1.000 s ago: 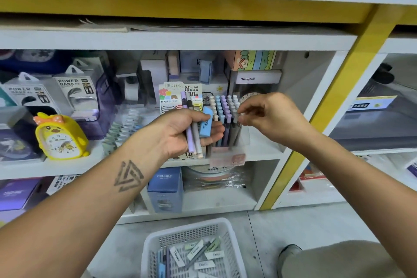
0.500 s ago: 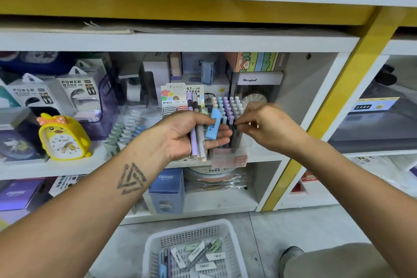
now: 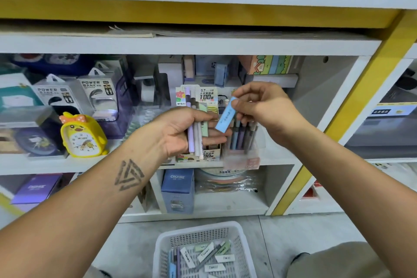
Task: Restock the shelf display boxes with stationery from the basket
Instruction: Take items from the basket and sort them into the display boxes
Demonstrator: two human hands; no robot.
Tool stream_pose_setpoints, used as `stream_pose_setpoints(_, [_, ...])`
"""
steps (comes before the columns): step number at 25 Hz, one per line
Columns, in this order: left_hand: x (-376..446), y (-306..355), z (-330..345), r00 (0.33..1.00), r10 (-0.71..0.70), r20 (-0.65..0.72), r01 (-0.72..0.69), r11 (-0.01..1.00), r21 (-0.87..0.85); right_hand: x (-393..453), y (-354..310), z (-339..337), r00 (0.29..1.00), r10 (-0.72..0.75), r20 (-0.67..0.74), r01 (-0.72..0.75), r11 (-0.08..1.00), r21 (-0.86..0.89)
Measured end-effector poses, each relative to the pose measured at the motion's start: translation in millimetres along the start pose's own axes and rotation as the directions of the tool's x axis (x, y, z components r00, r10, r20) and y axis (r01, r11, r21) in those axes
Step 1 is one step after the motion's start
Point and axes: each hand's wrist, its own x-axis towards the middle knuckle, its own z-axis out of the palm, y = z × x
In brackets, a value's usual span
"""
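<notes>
White shop shelving point(image 3: 203, 47) fills frame, yellow duck alarm clock point(image 3: 82, 135) on shelf mid-left. Left hand point(image 3: 180, 128), centre frame, grips a bundle of pastel pens point(image 3: 195, 140) upright, fingers curled round them. Right hand point(image 3: 264, 108), just right of it, pinches a light-blue rectangular eraser point(image 3: 225, 116) by its top end, tilted, in front of the clear plastic pen display box point(image 3: 242, 142). White perforated plastic basket point(image 3: 242, 246) on floor at bottom centre holds more erasers and pens.

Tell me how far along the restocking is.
Done: the clear pen box on the shelf looks well filled. In hand: the right hand pinches a blue eraser; the left hand holds pens. Left: erasers and pens in the basket.
</notes>
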Motion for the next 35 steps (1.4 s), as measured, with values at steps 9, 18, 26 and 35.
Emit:
stream_pose_setpoints(9, [-39, 45, -80, 0.918, 0.128, -0.375, -0.154, 0.987, -0.039, 20, -10, 76, 0.976, -0.190, 0.103, 0.211, 0.942, -0.260])
stream_pose_setpoints(18, [-60, 53, -120, 0.901, 0.132, -0.412, -0.187, 0.978, -0.096, 50, 16, 135, 0.889, -0.400, 0.223, 0.440, 0.614, -0.655])
stream_pose_setpoints(26, [-67, 59, -125, 0.914, 0.114, -0.390, -0.161, 0.983, -0.089, 73, 22, 168, 0.873, -0.294, 0.389, 0.477, 0.350, -0.806])
stream_pose_setpoints(35, [-73, 58, -120, 0.914, 0.104, -0.391, -0.153, 0.984, -0.095, 83, 11, 182, 0.877, -0.114, 0.466, 0.473, 0.363, -0.802])
